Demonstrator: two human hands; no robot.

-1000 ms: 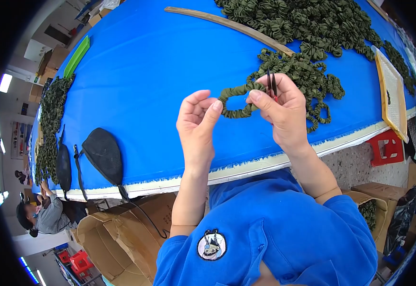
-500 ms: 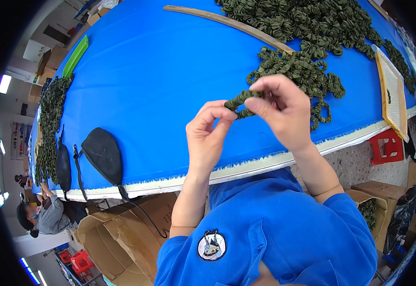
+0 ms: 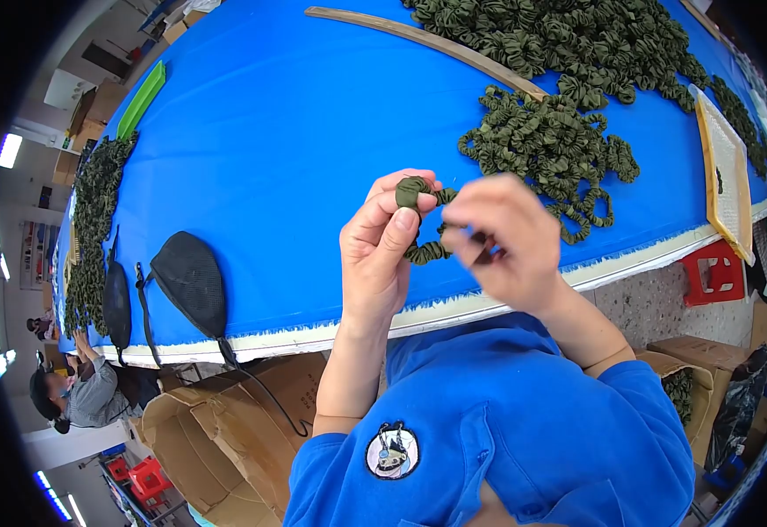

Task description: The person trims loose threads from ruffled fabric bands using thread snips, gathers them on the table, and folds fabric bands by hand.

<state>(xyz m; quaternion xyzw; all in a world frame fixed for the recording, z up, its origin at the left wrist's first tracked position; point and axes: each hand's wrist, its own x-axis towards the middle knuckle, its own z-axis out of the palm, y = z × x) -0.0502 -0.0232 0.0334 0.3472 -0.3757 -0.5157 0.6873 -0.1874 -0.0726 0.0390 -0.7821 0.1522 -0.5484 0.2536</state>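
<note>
Over the near part of the blue table, my left hand (image 3: 379, 250) pinches a dark green gathered-fabric scrunchie (image 3: 412, 191) between thumb and fingers. The loop hangs down on the right side of that hand. Right beside it is my right hand (image 3: 506, 241), smeared by motion with its fingers curled. Something small and dark shows in the palm, too blurred to name. Whether the right fingers touch the scrunchie cannot be told. Just beyond my right hand lies a loose pile of similar scrunchies (image 3: 541, 140).
A long wooden strip (image 3: 427, 42) separates a bigger scrunchie heap (image 3: 568, 44) from the blue table surface (image 3: 295, 158). Black mesh pouches (image 3: 192, 285) and a green tray (image 3: 142, 101) are at left. A framed white panel (image 3: 724, 171) leans at right. Cardboard boxes (image 3: 216, 448) stand below; another person (image 3: 93, 391) sits left.
My right hand has shifted slightly down and toward me, away from its grip on the loop. My left hand has turned, and the scrunchie now stands up between its thumb and fingers.
</note>
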